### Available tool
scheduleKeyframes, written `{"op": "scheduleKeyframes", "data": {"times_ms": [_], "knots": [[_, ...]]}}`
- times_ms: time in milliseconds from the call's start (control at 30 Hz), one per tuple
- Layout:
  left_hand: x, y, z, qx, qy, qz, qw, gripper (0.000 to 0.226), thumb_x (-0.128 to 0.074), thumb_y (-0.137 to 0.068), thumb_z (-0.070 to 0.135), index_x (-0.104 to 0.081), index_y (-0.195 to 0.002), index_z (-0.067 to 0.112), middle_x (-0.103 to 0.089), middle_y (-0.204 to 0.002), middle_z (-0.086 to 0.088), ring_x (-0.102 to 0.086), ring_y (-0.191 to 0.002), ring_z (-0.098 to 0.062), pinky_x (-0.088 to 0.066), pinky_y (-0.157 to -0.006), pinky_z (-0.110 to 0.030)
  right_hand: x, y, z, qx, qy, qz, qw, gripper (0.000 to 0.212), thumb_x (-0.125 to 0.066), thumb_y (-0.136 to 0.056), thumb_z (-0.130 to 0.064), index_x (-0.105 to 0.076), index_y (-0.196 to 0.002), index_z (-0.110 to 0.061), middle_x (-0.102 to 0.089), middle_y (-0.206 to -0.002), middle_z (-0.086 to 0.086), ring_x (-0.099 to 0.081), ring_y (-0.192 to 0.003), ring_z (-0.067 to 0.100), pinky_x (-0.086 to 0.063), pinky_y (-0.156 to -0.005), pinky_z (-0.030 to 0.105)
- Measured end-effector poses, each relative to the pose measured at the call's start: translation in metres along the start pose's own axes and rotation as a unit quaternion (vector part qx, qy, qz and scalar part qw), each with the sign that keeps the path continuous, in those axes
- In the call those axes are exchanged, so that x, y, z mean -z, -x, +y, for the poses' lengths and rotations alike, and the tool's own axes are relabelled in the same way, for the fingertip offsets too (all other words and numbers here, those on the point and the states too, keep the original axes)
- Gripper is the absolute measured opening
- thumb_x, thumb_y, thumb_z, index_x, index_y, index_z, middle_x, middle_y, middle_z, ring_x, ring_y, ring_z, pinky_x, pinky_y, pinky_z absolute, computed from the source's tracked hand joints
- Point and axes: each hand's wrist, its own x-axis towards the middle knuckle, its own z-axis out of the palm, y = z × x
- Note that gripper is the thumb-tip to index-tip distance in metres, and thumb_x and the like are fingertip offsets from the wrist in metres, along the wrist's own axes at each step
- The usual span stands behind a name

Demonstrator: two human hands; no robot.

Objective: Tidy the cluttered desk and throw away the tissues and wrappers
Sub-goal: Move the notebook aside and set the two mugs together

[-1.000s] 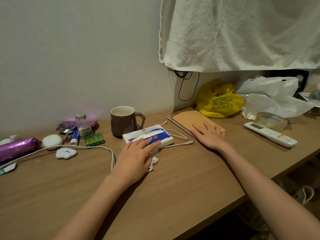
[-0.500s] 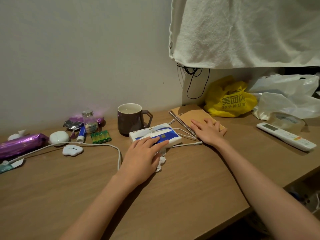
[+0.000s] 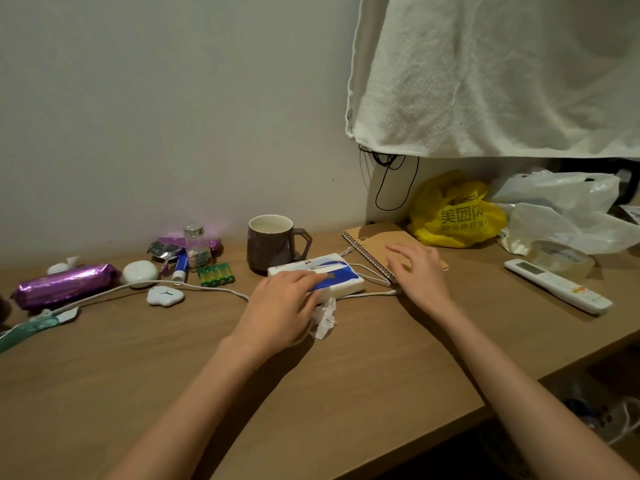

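Observation:
My left hand (image 3: 280,306) lies with straight fingers on the near edge of a white and blue tissue pack (image 3: 341,271) at the desk's middle. A crumpled white tissue (image 3: 325,318) sits on the desk just right of that hand. My right hand (image 3: 417,271) rests flat on a brown spiral notebook (image 3: 374,242). A purple foil wrapper (image 3: 64,284) lies at the far left, with a small white tissue scrap (image 3: 65,265) behind it. Another crumpled foil wrapper (image 3: 166,249) lies near the wall.
On the wooden desk (image 3: 311,375) stand a brown mug (image 3: 272,242), a small jar (image 3: 195,247), green batteries (image 3: 216,274), a white case (image 3: 140,271) and a white cable (image 3: 194,288). A white remote (image 3: 554,285), yellow bag (image 3: 453,213) and clear bags (image 3: 568,209) lie right. A towel (image 3: 502,74) hangs above.
Both hands stay where they were, on the tissue pack and the notebook. The view has drifted slightly to the left, so everything sits further right in the frame.

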Motion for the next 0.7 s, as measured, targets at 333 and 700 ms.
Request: {"op": "scheduleKeyframes", "data": {"times_ms": [333, 700], "knots": [[0.057, 0.049, -0.044, 0.081, -0.016, 0.022, 0.996, 0.036, -0.045, -0.095, 0.036, -0.050, -0.131, 0.034, -0.055, -0.131, 0.009, -0.048, -0.119, -0.010, -0.045, -0.093, -0.029, 0.023, 0.049, -0.092, 0.169, 0.054, -0.052, 0.983, 0.039, -0.050, -0.096, -0.033, -0.049, -0.134, -0.032, -0.054, -0.133, -0.010, -0.043, -0.122, 0.008, -0.042, -0.082, 0.024], [0.054, 0.123, -0.097, 0.098, -0.031, -0.080, 0.992, 0.065, -0.024, -0.085, 0.069, -0.039, -0.139, 0.039, -0.038, -0.147, 0.012, -0.035, -0.134, -0.007, -0.031, -0.109, -0.027, -0.045, -0.010, -0.143, 0.000, -0.102, -0.151, 0.983, 0.048, -0.049, -0.096, -0.033, -0.041, -0.141, -0.018, -0.046, -0.143, 0.007, -0.041, -0.131, 0.028, -0.039, -0.107, 0.048]]}}
